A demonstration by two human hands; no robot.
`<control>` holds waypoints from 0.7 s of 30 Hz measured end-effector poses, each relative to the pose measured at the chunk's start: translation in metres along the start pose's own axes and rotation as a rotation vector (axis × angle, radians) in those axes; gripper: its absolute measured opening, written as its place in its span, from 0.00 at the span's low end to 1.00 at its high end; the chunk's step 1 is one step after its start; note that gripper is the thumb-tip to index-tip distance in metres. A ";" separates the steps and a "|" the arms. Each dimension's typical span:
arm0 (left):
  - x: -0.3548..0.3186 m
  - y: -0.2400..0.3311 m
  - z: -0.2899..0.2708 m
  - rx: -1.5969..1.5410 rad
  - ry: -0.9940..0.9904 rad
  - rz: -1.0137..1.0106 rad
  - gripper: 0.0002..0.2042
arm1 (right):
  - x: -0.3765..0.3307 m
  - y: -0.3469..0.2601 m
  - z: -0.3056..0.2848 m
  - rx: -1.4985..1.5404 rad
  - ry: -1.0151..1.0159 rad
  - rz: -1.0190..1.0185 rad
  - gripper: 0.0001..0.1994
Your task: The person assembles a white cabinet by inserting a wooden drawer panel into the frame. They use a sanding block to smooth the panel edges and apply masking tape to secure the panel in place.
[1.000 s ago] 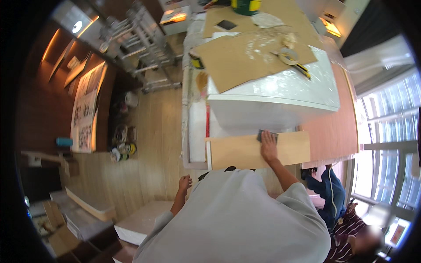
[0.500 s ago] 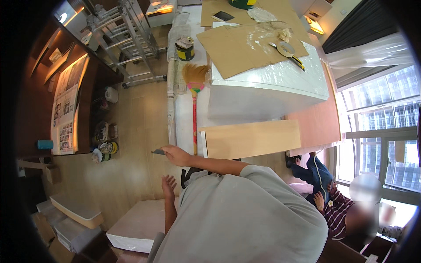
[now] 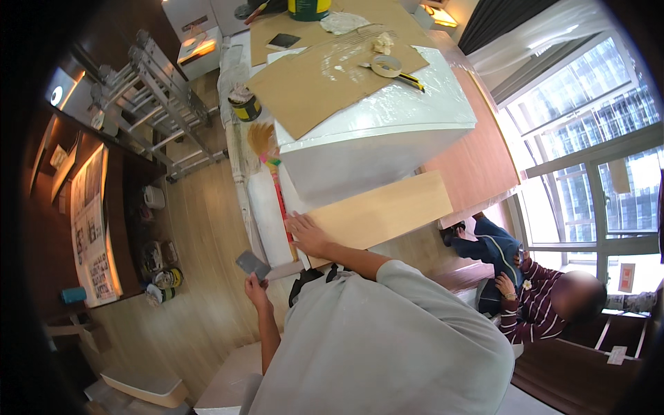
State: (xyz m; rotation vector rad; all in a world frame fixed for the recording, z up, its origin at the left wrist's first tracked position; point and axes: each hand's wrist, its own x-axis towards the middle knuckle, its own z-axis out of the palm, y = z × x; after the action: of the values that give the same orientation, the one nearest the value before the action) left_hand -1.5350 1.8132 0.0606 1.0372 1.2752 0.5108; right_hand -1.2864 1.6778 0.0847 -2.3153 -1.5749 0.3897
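While a dark grey rectangular sheet (image 3: 253, 264) is gripped between the thumb and fingers of the left hand (image 3: 256, 289), to the left of a pale wooden board (image 3: 384, 207) and apart from it, the board's left end is covered by the right hand (image 3: 309, 236), palm down and fingers loosely spread; how firmly it is pressed cannot be told. The right forearm is carried across a grey shirt (image 3: 387, 346), worn on the near side of the board.

Just beside the board's left end, a broom (image 3: 279, 196) is laid on a white surface, its red handle pointed toward the shirt and its straw bristles away. To the right of the board, a co-worker (image 3: 550, 301) in a dark striped top and blue trousers is seen near a window (image 3: 567, 200).

Directly behind the board, a white box-shaped unit (image 3: 366, 160) is partly wrapped in clear film and topped with a cardboard sheet (image 3: 325, 90), where a roll of tape (image 3: 386, 67) and a yellow-and-black utility knife (image 3: 412, 83) are set close together. Beyond the board and to its left, a paint can (image 3: 245, 108) is stood past the broom, with an aluminium stepladder (image 3: 155, 114) placed farther left. Farthest from the board, a green-and-yellow bucket (image 3: 309, 10) is cropped by the upper edge.
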 end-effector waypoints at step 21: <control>-0.015 -0.011 0.096 -0.118 0.246 0.058 0.10 | -0.240 0.350 -0.119 -0.194 0.171 0.380 0.41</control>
State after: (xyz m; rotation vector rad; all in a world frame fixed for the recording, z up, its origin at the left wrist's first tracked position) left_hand -1.4517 1.7629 0.0543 0.9347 1.4151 0.7681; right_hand -1.0290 1.3205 0.0642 -2.7199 -1.1359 0.1198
